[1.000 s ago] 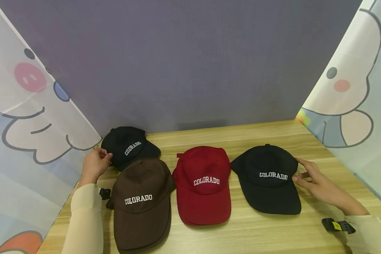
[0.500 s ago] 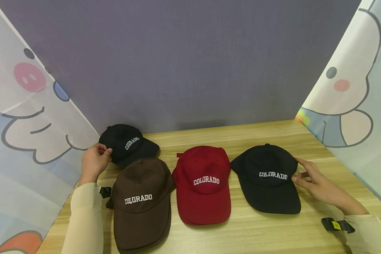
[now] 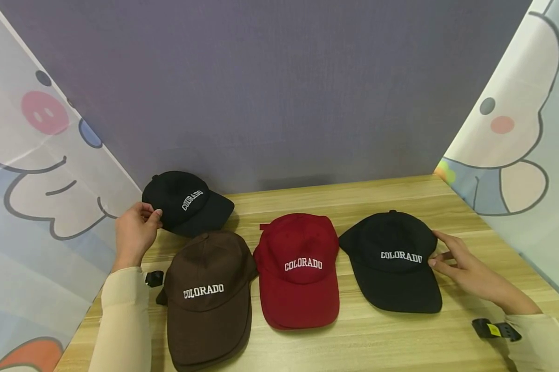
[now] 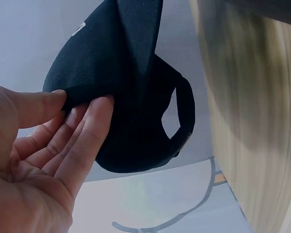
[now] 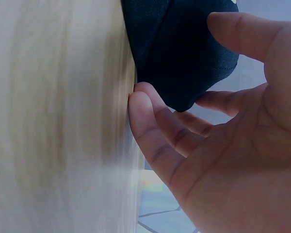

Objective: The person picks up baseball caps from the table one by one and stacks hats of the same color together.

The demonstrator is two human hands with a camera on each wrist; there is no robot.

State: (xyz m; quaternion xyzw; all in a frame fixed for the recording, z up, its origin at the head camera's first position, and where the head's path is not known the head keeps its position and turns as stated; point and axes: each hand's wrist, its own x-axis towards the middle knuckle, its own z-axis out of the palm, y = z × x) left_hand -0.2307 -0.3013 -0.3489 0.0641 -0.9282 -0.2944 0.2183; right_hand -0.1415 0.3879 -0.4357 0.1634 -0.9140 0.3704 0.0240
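Note:
My left hand [image 3: 136,232] pinches the side edge of a black cap [image 3: 172,194] marked COLORADO at the far left. In the left wrist view the cap [image 4: 94,68] hangs between thumb and fingertips, its strap opening visible. My right hand [image 3: 467,268] touches the right side of a second black cap [image 3: 393,248] lying on the table. In the right wrist view the thumb lies against this cap [image 5: 184,53], and other fingertips touch its lower edge near the table. Between them lie a red cap [image 3: 299,305] and a brown cap [image 3: 209,330], brims toward me.
The wooden table [image 3: 381,341] ends at a grey back panel [image 3: 279,93]. Cartoon-printed side panels flank it, a left panel [image 3: 23,206] and a right panel [image 3: 540,232]. The brown cap sits close in front of the left black cap.
The left hand has raised the left black cap slightly and moved it back and left, away from the brown cap. The right hand and the other caps have stayed put.

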